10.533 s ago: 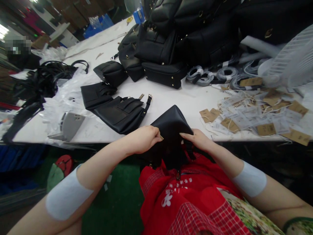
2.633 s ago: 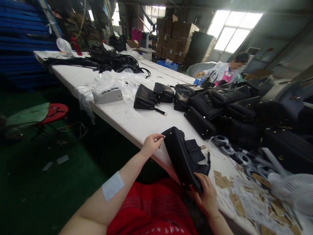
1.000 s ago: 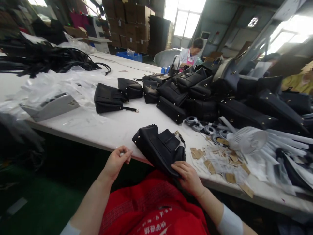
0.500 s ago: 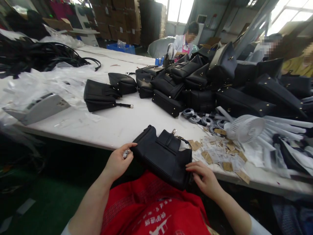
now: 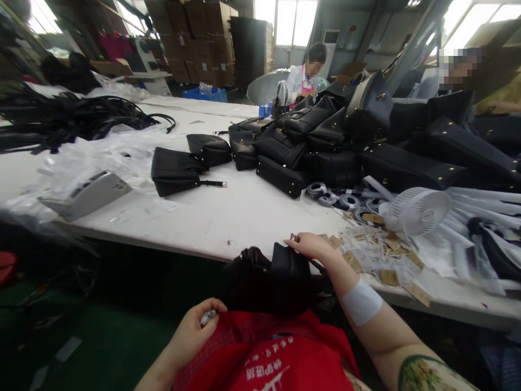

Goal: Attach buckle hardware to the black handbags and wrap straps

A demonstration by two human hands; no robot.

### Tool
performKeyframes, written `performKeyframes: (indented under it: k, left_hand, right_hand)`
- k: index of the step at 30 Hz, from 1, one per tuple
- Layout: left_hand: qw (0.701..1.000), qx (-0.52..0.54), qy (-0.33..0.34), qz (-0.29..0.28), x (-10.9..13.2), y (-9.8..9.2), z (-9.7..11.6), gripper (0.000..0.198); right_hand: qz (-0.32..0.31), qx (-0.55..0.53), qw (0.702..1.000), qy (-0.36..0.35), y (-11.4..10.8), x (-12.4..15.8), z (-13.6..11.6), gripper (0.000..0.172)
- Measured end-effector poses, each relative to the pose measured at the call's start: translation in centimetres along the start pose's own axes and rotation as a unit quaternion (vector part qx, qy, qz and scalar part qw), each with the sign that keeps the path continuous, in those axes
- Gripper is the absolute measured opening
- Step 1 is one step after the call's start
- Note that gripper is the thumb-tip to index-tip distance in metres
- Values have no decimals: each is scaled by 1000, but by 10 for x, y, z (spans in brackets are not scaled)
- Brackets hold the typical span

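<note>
A small black handbag [image 5: 268,279] stands on my lap against the edge of the white table [image 5: 211,217]. My right hand [image 5: 311,245] pinches the top of the bag at its flap, near a small metal buckle. My left hand [image 5: 195,331] rests low by my red apron [image 5: 268,353], its fingers curled round a small shiny silver piece that I cannot name. The lower part of the bag is dark and hard to make out.
A heap of black handbags [image 5: 345,141] fills the back right. Two more bags [image 5: 179,171] lie apart at the middle. A white fan [image 5: 415,209], paper tags [image 5: 382,255], plastic bags [image 5: 97,157] and black straps [image 5: 69,117] lie around. A person [image 5: 305,76] works at the far end.
The bag has come off the table edge down onto my lap and now stands upright. My right hand moved up to its top. My left hand dropped toward my apron.
</note>
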State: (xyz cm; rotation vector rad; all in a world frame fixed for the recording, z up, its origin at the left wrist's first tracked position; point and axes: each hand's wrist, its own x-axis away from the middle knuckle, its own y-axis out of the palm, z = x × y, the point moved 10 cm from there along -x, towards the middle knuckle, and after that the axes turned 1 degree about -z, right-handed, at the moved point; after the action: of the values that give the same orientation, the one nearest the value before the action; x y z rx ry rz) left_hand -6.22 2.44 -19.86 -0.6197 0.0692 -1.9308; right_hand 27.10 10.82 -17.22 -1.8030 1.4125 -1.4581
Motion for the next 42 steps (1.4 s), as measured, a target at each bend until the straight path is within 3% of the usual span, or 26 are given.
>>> performKeyframes:
  k: [4, 6, 9, 12, 15, 17, 22, 25, 30, 33, 35, 38, 42]
  left_hand:
    - [997, -30, -7, -77, 20, 27, -24, 28]
    - [995, -29, -13, -93, 26, 32, -27, 29]
    - [996, 12, -23, -91, 26, 33, -17, 29]
    - [999, 38, 15, -27, 16, 27, 11, 28]
    - [995, -18, 65, 71, 9, 18, 40, 25]
    - [991, -46, 84, 94, 6, 19, 52, 24]
    - [994, -28, 104, 20, -1, 38, 66, 31]
    - [993, -40, 114, -4, -3, 48, 74, 29]
    - [979, -142, 131, 67, 4, 56, 88, 24]
    - [975, -159, 143, 64, 8, 62, 92, 22]
    - [981, -122, 145, 41, 7, 61, 91, 22]
    - [988, -74, 135, 9, 5, 55, 90, 22]
    - [984, -89, 152, -25, 7, 51, 100, 13]
  right_hand:
    - [-123, -72, 983, -115, 58, 30, -34, 44]
    - [-147, -149, 960, -184, 82, 52, -57, 35]
    - [-155, -234, 936, -213, 112, 75, -78, 25]
    - [-211, -303, 906, -205, 137, 90, -93, 22]
    - [-251, -354, 871, -229, 139, 101, -105, 23]
    - [-267, -368, 860, -231, 137, 104, -104, 24]
    - [-314, -413, 836, -179, 142, 100, -88, 28]
    - [-332, -415, 827, -185, 140, 100, -86, 28]
    - [-347, -363, 817, -283, 128, 123, -111, 28]
    - [-332, -359, 831, -267, 134, 126, -115, 37]
    - [-312, -384, 833, -249, 135, 122, -114, 44]
    - [-340, -401, 811, -256, 139, 124, -117, 47]
    - [-361, -394, 802, -269, 136, 128, -120, 48]
